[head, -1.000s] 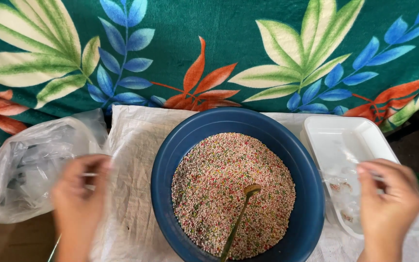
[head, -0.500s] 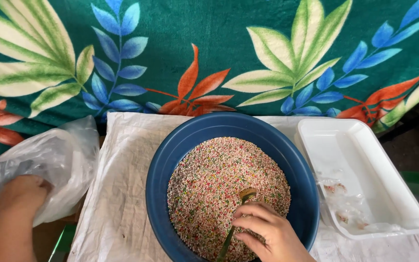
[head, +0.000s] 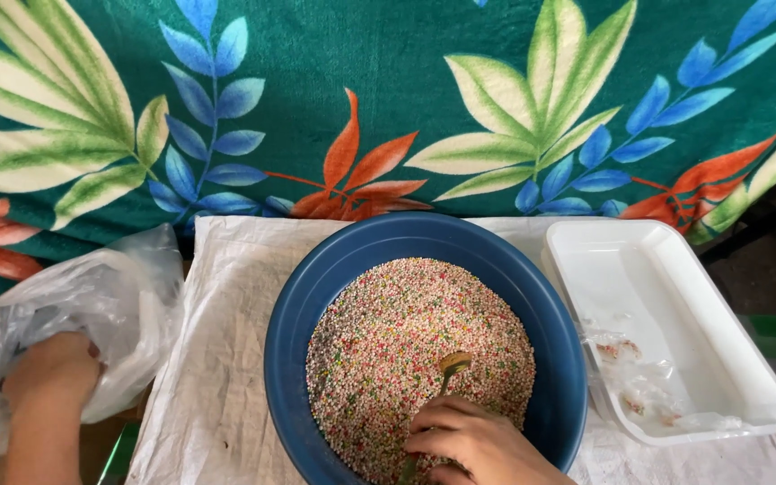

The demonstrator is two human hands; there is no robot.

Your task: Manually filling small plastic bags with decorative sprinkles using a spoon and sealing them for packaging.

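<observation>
Right hand [head: 478,442] is closed around the thin brass-coloured metal spoon [head: 446,373], bowl pointing up-right away from it, in the round blue plastic basin [head: 316,296] of multicoloured beads [head: 406,332]. Left hand [head: 51,368] sits well apart, inside the crumpled clear plastic bag [head: 92,296], can't tell its grip

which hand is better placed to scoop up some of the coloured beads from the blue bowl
Right. The right hand already grips the spoon lying in the beads inside the blue bowl. The left hand is off to the side, reaching into the clear plastic bag.
</observation>
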